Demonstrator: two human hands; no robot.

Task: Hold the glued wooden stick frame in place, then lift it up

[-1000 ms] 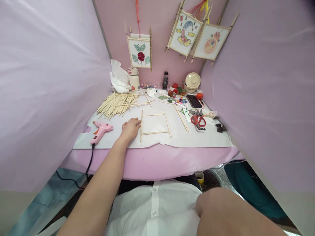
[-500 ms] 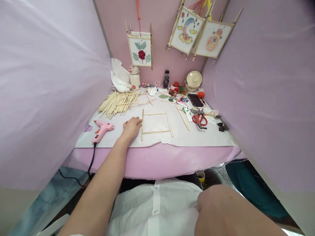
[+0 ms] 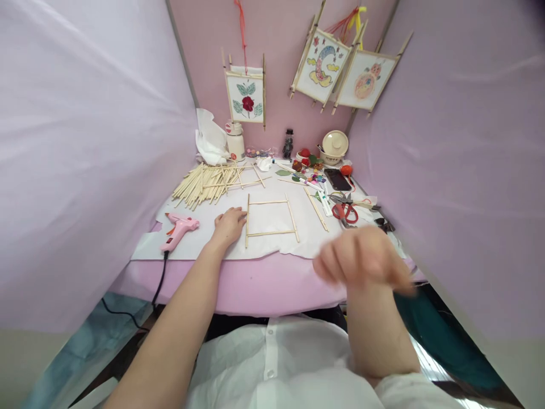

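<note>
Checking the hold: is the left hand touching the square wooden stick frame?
Touching. The head view shows the left hand fingertips against the square wooden stick frame's left stick.

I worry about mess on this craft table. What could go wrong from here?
The right hand is blurred in mid-air above the table edge; it might knock the scissors nearby. The left hand rests against the stick frame, and a nudge might skew it. The glue gun lies plugged in on paper.

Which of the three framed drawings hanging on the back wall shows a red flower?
The left drawing, hanging alone and straight, shows a red flower with green leaves; the two tilted ones at right show other motifs.
</note>
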